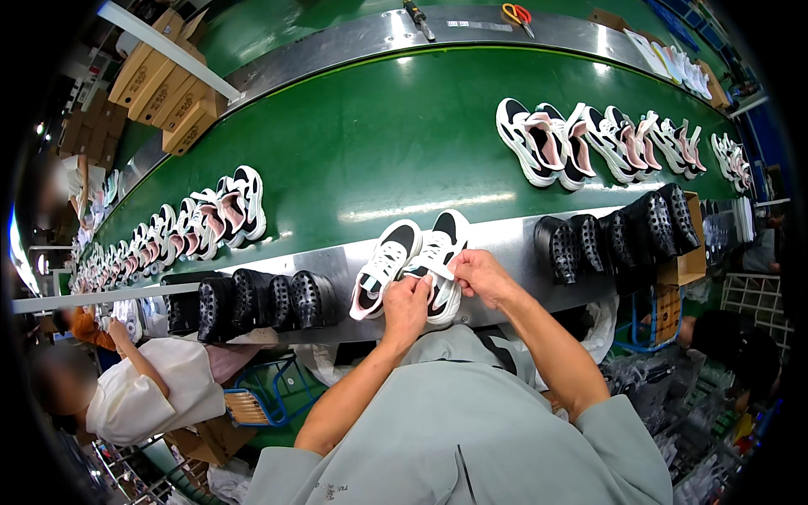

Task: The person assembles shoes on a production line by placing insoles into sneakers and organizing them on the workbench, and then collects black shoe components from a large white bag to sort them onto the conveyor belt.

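Observation:
A pair of white, black and pink sneakers stands on the metal ledge right in front of me, toes pointing away. The left sneaker [387,259] leans against its mate and no finger grips it. On the right sneaker [448,231], both hands work at the white lacing below the toe area. My left hand [407,310] is closed, thumb and fingers pinched at the near part of the laces. From the right side, my right hand [483,278] pinches the lacing near the shoe's opening. The exact bit between the fingertips is partly hidden.
Beyond the ledge runs a green belt [362,160] with a row of sneakers [227,206] at left and more sneakers [581,143] at right. Black shoe moulds [311,299] flank me. Scissors [520,17] lie on the far rail. A person in white [160,387] sits at left.

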Tool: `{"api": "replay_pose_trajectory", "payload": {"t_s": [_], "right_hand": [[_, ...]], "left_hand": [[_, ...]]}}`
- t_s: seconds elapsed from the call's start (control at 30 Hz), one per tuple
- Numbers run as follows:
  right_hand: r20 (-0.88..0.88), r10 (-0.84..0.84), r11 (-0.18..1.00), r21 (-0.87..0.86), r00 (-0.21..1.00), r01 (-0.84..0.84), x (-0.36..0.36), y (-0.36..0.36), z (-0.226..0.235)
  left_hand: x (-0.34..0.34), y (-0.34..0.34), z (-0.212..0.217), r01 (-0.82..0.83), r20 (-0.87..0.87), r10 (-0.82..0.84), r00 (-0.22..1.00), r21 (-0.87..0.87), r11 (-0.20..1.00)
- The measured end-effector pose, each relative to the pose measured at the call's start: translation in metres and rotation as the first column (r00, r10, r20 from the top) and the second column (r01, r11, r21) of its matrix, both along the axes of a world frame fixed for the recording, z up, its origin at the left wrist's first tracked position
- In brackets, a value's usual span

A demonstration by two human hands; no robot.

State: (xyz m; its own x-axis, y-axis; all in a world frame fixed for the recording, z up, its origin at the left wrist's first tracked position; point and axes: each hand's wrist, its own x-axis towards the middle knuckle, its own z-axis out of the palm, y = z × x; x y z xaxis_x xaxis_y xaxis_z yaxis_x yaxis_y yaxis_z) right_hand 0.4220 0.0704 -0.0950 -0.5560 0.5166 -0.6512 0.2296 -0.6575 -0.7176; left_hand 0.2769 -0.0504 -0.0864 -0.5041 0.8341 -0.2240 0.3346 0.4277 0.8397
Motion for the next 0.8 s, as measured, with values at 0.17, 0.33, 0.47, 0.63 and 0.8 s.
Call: {"api": "replay_pose_trajectory", "payload": {"t_s": [0.17,0.33,0.47,0.63,0.8], "right_hand": [[0.047,-0.05,0.949,0.314,0.998,0.033,-0.003,-0.026,-0.012],[0.186,-0.05,0.726,0.681,0.981,-0.092,-0.005,-0.042,-0.005],[0.182,-0.15,0.621,0.782,0.972,-0.051,-0.011,-0.048,-0.008],[0.214,-0.116,0.706,0.705,0.97,-0.071,-0.005,-0.049,-0.025],[0.402,-0.221,0.655,0.736,0.889,-0.17,0.012,-0.051,-0.024]], "left_hand": [[0.004,0.004,0.009,-0.131,0.216,0.145,0.965,-0.079,0.988],[0.004,0.005,0.009,-0.166,0.25,0.188,0.95,-0.105,0.981],[0.005,0.011,0.007,-0.165,0.251,0.187,0.95,-0.106,0.981],[0.003,0.009,-0.002,0.014,0.0,-0.014,1.0,-0.045,0.999],[-0.002,-0.018,0.033,0.308,-0.321,-0.265,0.909,0.089,0.947]]}}
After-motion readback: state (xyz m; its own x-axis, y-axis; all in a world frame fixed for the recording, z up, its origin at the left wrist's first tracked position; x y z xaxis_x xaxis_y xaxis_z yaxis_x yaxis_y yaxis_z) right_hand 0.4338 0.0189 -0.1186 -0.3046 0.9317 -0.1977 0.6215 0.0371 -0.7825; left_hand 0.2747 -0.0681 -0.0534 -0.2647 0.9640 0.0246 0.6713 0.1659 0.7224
